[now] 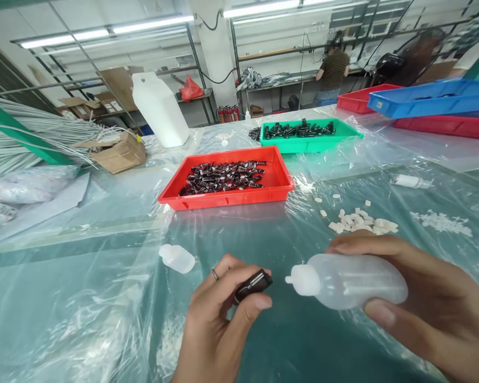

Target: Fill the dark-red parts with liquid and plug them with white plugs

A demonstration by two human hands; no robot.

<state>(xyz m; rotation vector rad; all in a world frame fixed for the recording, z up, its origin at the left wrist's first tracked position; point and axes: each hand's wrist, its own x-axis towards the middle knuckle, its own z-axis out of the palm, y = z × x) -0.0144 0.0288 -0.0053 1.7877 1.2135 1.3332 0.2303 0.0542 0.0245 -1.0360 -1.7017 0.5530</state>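
Between the thumb and fingers of my left hand is a small glossy black plastic part, its end turned to the right. My right hand grips a translucent squeeze bottle lying sideways, with its white nozzle facing the black part across a small gap. Left of my left hand, a second small squeeze bottle lies on the plastic-covered table. Beyond my right hand is a pile of small white pieces. Many similar black parts fill a red tray ahead.
Behind the red tray stands a green tray of black parts. A white jug and a torn cardboard box are at the back left. Blue tray rests on red ones at right. Another bottle lies nearby. A person stands far back.
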